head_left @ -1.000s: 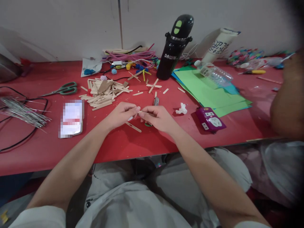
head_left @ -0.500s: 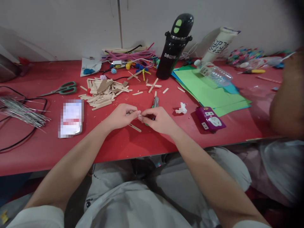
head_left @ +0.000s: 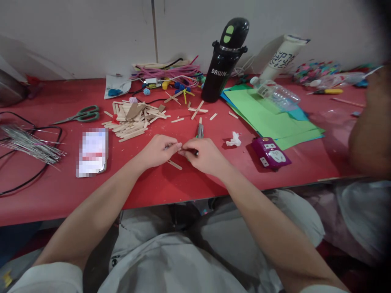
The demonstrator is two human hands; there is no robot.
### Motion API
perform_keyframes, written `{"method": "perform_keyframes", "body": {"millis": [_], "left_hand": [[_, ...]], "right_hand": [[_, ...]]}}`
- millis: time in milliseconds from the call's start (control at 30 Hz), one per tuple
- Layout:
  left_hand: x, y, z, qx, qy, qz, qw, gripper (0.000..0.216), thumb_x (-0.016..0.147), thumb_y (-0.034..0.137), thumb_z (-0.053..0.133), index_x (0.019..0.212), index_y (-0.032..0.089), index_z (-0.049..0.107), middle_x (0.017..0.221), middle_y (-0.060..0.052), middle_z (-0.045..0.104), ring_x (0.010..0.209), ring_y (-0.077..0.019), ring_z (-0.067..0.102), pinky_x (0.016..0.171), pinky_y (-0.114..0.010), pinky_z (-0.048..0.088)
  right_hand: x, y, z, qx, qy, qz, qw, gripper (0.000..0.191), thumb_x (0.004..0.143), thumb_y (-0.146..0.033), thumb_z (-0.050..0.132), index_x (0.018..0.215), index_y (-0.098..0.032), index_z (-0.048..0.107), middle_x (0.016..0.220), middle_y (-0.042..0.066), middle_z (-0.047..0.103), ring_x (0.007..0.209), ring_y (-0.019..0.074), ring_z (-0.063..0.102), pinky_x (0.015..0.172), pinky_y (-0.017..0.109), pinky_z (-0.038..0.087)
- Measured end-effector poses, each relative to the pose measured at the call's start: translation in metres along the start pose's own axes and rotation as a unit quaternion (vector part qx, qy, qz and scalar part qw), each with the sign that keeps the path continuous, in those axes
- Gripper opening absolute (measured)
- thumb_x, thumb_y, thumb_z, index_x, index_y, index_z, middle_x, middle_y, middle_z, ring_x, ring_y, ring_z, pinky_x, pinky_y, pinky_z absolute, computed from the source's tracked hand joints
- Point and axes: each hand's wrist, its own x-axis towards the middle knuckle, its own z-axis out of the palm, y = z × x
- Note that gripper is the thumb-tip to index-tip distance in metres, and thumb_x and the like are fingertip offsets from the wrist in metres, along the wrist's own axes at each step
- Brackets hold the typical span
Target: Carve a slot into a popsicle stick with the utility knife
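Note:
My left hand (head_left: pixel 159 150) and my right hand (head_left: pixel 203 154) meet fingertip to fingertip over the red table (head_left: pixel 171 191). Both are closed in a pinch; the small piece between them is mostly covered by fingers and too small to name. Just below the left fingers lies a wooden craft stick (head_left: pixel 175 165) on the table. Beyond the right hand are pliers (head_left: pixel 200 131), with their handles partly hidden behind it. Behind my hands sits a pile of wooden craft sticks (head_left: pixel 131 120), and two crossed sticks (head_left: pixel 198 110) lie to its right.
Left are scissors (head_left: pixel 87 114), a phone (head_left: pixel 93 152) and a bundle of thin wires (head_left: pixel 32 142). A black bottle (head_left: pixel 221 61) stands at the back. Green paper (head_left: pixel 269 116), a crumpled tissue (head_left: pixel 233 139) and a purple box (head_left: pixel 270 154) lie right. Another person's arm (head_left: pixel 369 126) rests at the far right.
My hands stay pinched together, with only a slight shift of the fingers. The objects on the table keep their places; the view has moved very slightly.

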Motion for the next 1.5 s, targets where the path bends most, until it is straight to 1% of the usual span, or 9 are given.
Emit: {"method": "perform_keyframes", "body": {"millis": [167,433,800,967,1033,1133,1233,1367,1500], "left_hand": [[0.002,0.004,0.003,0.009,0.017,-0.012,1.0,0.037,0.087,0.037,0.044,0.057,0.015,0.051,0.052,0.004,0.032,0.052,-0.0083,0.03,0.053,-0.026,0.021],[0.004,0.001,0.002,-0.006,0.021,-0.018,1.0,0.038,0.085,0.037,0.045,0.053,0.017,0.039,0.052,0.005,0.029,0.053,-0.0084,0.029,0.052,-0.025,0.022],[0.005,0.001,0.004,-0.044,0.027,-0.032,0.998,0.038,0.084,0.038,0.047,0.053,0.017,0.04,0.053,0.005,0.028,0.053,-0.0081,0.027,0.052,-0.026,0.021],[0.011,-0.003,0.001,-0.1,0.053,-0.054,0.992,0.039,0.085,0.043,0.047,0.055,0.018,0.042,0.051,0.005,0.031,0.051,-0.0085,0.029,0.051,-0.025,0.023],[0.014,-0.008,-0.002,-0.111,0.074,-0.073,0.988,0.04,0.084,0.043,0.048,0.054,0.018,0.043,0.049,0.005,0.033,0.049,-0.0083,0.031,0.051,-0.025,0.024],[0.016,-0.017,-0.007,-0.142,0.111,-0.12,0.976,0.04,0.083,0.043,0.051,0.053,0.017,0.046,0.047,0.004,0.039,0.047,-0.0078,0.034,0.049,-0.024,0.025],[0.018,-0.025,-0.011,-0.229,0.157,-0.182,0.943,0.037,0.08,0.045,0.055,0.056,0.017,0.048,0.049,0.004,0.041,0.045,-0.0075,0.036,0.044,-0.023,0.024],[0.02,-0.028,-0.012,-0.342,0.164,-0.215,0.9,0.036,0.081,0.041,0.054,0.056,0.019,0.041,0.046,0.006,0.034,0.04,-0.0061,0.029,0.04,-0.022,0.019],[0.02,-0.031,-0.012,-0.261,0.17,-0.189,0.931,0.034,0.083,0.042,0.052,0.06,0.018,0.049,0.048,0.005,0.039,0.043,-0.0072,0.034,0.042,-0.023,0.024]], "right_hand": [[0.001,0.0,0.003,-0.062,0.012,-0.016,0.998,0.02,0.08,-0.008,0.051,0.066,-0.019,0.062,0.066,0.005,0.062,0.067,0.0192,0.053,0.065,0.033,0.039],[0.001,0.001,0.011,-0.105,0.027,-0.029,0.994,0.023,0.083,-0.009,0.047,0.072,-0.018,0.065,0.071,0.008,0.064,0.072,0.0213,0.054,0.07,0.035,0.042],[0.0,0.001,0.012,-0.117,0.035,-0.036,0.992,0.025,0.086,-0.008,0.045,0.078,-0.016,0.067,0.074,0.008,0.064,0.074,0.0217,0.053,0.071,0.035,0.042],[0.006,0.013,0.0,-0.058,0.06,-0.048,0.995,0.018,0.094,-0.026,0.053,0.099,-0.018,0.068,0.092,0.007,0.067,0.086,0.021,0.058,0.082,0.035,0.045],[0.004,0.021,-0.005,-0.067,0.089,-0.042,0.993,0.034,0.087,-0.04,0.063,0.112,-0.017,0.066,0.105,0.011,0.064,0.098,0.0242,0.059,0.091,0.039,0.044],[-0.003,0.027,-0.009,-0.14,0.101,0.045,0.984,0.061,0.078,-0.057,0.068,0.12,-0.014,0.063,0.114,0.016,0.06,0.109,0.0326,0.056,0.093,0.047,0.045],[-0.01,0.021,-0.008,-0.196,0.059,0.142,0.969,0.078,0.071,-0.073,0.062,0.121,-0.013,0.063,0.113,0.019,0.059,0.107,0.0389,0.056,0.086,0.052,0.047],[-0.011,0.011,-0.006,-0.219,0.02,0.219,0.951,0.056,0.081,-0.051,0.058,0.124,-0.014,0.057,0.111,0.019,0.061,0.097,0.0382,0.061,0.07,0.046,0.048],[-0.009,0.019,-0.011,-0.173,0.02,0.261,0.949,0.03,0.072,-0.029,0.061,0.099,-0.016,0.06,0.092,0.015,0.065,0.08,0.0318,0.062,0.06,0.039,0.043]]}}
